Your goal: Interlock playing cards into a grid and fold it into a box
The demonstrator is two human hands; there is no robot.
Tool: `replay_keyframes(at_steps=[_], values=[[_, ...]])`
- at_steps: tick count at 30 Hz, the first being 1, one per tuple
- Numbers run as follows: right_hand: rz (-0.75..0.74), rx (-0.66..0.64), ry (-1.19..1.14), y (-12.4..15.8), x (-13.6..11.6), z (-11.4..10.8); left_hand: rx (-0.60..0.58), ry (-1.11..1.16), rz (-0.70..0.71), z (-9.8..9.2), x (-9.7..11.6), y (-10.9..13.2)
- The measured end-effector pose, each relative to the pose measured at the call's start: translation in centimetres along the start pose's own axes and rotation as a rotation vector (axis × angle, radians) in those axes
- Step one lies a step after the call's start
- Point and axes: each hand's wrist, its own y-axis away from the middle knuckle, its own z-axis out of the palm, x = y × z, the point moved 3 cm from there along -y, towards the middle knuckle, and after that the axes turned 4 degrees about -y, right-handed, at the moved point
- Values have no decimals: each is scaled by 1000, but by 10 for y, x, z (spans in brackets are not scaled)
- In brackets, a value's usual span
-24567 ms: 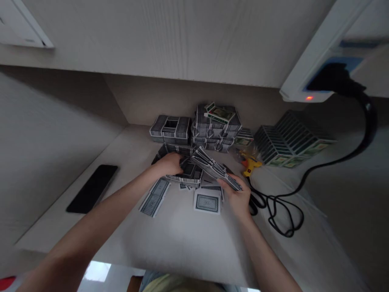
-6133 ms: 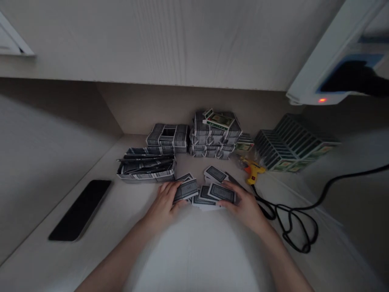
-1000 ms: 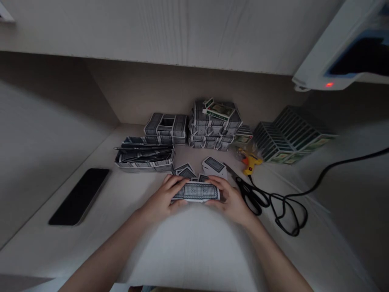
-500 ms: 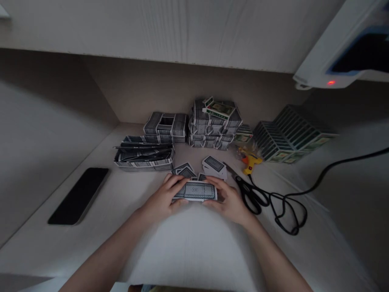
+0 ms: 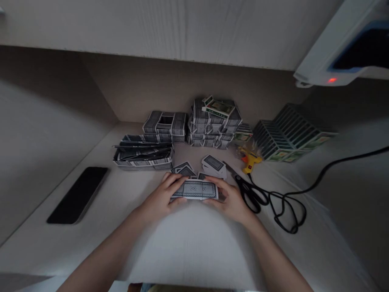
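Between my two hands is a strip of patterned playing cards (image 5: pixel 196 190), its grey-blue backs facing up. My left hand (image 5: pixel 165 192) grips its left end, fingers on the far edge and thumb on the near edge. At the other end, my right hand (image 5: pixel 226 196) pinches it the same way. Just beyond lie loose playing cards (image 5: pixel 184 168), partly covered by my fingers. A small pile of cards (image 5: pixel 213 163) rests a little farther back. Black-handled scissors (image 5: pixel 251 192) lie to the right of my right hand.
Box shapes made of cards (image 5: pixel 215 125) stand at the back, with a card box (image 5: pixel 219 108) on top. An open card-made tray (image 5: pixel 144 162) holds folded pieces. A yellow glue gun (image 5: pixel 251 159), its cable (image 5: pixel 284 202), stacked card packs (image 5: pixel 291 134) and a phone (image 5: pixel 78 195) lie around.
The strip of cards has shifted very slightly and its patterned face shows a little differently. Both hands keep their hold; the view has moved a touch.
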Motion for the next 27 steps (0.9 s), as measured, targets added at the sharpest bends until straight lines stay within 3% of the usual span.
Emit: replay_keyframes(at_steps=[22, 24, 27], values=[[-31, -7, 88, -1, -20, -1, -57, 111, 56, 0, -1, -1], [25, 29, 51, -1, -19, 0, -81, 199, 16, -1, 0, 0], [122, 135, -57, 0, -16, 5, -116, 372, -165, -2, 1, 2]])
